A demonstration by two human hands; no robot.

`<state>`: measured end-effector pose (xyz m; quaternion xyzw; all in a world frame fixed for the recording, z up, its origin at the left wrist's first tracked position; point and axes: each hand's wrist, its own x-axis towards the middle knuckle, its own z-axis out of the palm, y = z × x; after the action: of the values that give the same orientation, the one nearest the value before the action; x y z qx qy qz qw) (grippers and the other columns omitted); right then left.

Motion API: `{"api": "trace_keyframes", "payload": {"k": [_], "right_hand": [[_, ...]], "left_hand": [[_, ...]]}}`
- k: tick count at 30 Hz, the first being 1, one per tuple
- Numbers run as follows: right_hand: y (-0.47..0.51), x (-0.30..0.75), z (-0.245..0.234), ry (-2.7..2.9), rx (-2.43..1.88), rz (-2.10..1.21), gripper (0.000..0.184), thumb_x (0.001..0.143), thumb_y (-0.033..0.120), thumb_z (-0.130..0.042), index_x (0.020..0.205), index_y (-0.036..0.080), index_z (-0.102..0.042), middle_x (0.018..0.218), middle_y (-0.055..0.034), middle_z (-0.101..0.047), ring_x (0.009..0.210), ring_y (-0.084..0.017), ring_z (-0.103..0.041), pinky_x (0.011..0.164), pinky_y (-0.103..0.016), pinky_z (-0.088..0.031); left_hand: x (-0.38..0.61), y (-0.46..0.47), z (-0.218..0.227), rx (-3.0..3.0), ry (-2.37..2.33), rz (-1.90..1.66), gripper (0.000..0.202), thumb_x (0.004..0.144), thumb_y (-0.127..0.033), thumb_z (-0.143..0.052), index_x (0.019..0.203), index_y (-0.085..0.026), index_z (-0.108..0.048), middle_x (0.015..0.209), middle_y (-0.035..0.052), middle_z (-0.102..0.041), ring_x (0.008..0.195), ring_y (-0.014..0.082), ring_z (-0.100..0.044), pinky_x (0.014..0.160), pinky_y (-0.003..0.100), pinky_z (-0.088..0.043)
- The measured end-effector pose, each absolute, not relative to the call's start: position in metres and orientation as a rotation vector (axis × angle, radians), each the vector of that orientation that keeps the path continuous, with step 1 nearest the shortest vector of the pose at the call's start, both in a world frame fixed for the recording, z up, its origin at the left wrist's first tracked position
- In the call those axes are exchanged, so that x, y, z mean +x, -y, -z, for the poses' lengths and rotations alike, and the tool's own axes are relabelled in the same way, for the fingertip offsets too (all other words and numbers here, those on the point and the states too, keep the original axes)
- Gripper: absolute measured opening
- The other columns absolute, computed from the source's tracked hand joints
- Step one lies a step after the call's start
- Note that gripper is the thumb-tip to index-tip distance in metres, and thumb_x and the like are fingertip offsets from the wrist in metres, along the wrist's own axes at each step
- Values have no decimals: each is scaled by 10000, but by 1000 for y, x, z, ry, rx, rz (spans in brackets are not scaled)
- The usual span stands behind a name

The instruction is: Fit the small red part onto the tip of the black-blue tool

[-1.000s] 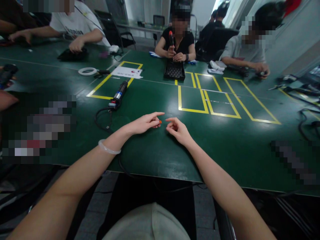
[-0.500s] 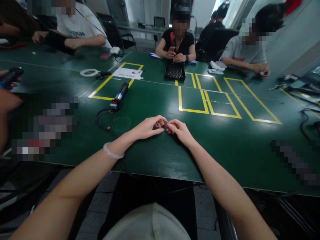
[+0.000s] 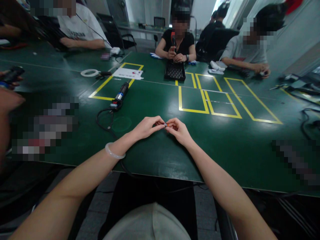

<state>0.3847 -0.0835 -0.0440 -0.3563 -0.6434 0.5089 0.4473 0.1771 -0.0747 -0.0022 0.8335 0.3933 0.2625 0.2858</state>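
My left hand [image 3: 146, 127] and my right hand [image 3: 178, 130] meet fingertip to fingertip just above the green table [image 3: 155, 153]. Between them they pinch a tiny orange-red part [image 3: 166, 124], too small to name further. Both hands have their fingers closed in a pinch on it. A pale bangle [image 3: 113, 151] circles my left wrist.
An electric screwdriver [image 3: 120, 94] with a looping black cable [image 3: 105, 121] lies left of my hands. Yellow tape rectangles [image 3: 207, 100] mark the table beyond. A black tray [image 3: 175, 71] sits before a person opposite. Other people work around the table; a white tape ring [image 3: 89, 72] lies far left.
My hands were apart, with the orange part in my left fingers. They have come together, and both now pinch the part.
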Motion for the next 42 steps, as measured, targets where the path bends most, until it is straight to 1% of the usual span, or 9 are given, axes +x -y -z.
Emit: {"api": "trace_keyframes", "payload": {"k": [3, 5, 8, 11, 13, 18, 22, 31, 42], "right_hand": [[82, 387, 44, 1615, -938, -1209, 298, 812, 417, -709, 987, 214, -577, 843, -6, -656, 727, -140, -599, 681, -281, -466], [81, 388, 44, 1611, -966, -1185, 288, 810, 408, -709, 981, 212, -585, 853, -10, -655, 729, -139, -591, 680, -280, -461], [80, 388, 45, 1607, -970, -1180, 269, 808, 385, -711, 973, 207, -595, 857, -11, -649, 735, -136, -587, 686, -278, -457], [81, 387, 47, 1630, -972, -1187, 253, 809, 373, -709, 963, 205, -600, 855, -10, -650, 744, -136, -589, 692, -278, -456], [81, 386, 47, 1648, -976, -1195, 249, 813, 374, -706, 959, 203, -600, 852, -9, -649, 740, -136, -587, 688, -277, -455], [82, 386, 45, 1651, -990, -1202, 257, 810, 385, -712, 949, 198, -602, 835, -5, -641, 709, -129, -573, 668, -273, -449], [82, 387, 45, 1663, -1009, -1189, 259, 830, 413, -690, 945, 195, -608, 834, -14, -655, 716, -134, -590, 671, -278, -458], [82, 387, 46, 1680, -1022, -1181, 297, 851, 469, -661, 944, 192, -610, 824, -19, -671, 717, -140, -606, 675, -285, -475], [81, 388, 46, 1720, -1050, -1089, 251, 823, 414, -688, 936, 207, -601, 803, -7, -639, 690, -140, -555, 652, -281, -443]], "left_hand": [[168, 63, 1, 2320, -1191, -706, 362, 985, -463, -477, 1134, -181, -648, 1027, 60, -712, 933, 205, -662, 836, 315, -489], [151, 48, -1, 2391, -1427, -778, 407, 989, -447, -454, 1249, -173, -606, 1184, 98, -664, 1083, 248, -618, 956, 375, -463], [112, 22, -2, 2389, -1952, -861, 525, 946, -400, -511, 1409, -153, -499, 1453, 170, -479, 1322, 344, -448, 1112, 482, -340], [68, 1, 4, 2183, -2385, -775, 723, 872, -425, -596, 1506, -152, -379, 1571, 205, -317, 1397, 407, -338, 1127, 537, -304], [45, -7, 11, 2033, -2480, -609, 774, 840, -469, -615, 1510, -170, -366, 1542, 225, -360, 1356, 434, -384, 1068, 576, -356], [27, -13, 17, 1913, -2462, -366, 651, 855, -477, -557, 1416, -163, -457, 1298, 261, -568, 1165, 443, -549, 914, 586, -451], [36, -8, 8, 1986, -2437, -273, 637, 824, -448, -586, 1366, -126, -492, 1247, 265, -590, 1116, 448, -581, 870, 557, -484], [77, 19, 7, 2099, -2353, -309, 634, 820, -458, -600, 1372, -159, -514, 1203, 209, -619, 1049, 385, -608, 835, 476, -506], [151, 69, 12, 2439, -1951, -324, 700, 857, -414, -587, 1478, -147, -404, 1265, 201, -597, 1082, 369, -571, 826, 441, -474]]}}
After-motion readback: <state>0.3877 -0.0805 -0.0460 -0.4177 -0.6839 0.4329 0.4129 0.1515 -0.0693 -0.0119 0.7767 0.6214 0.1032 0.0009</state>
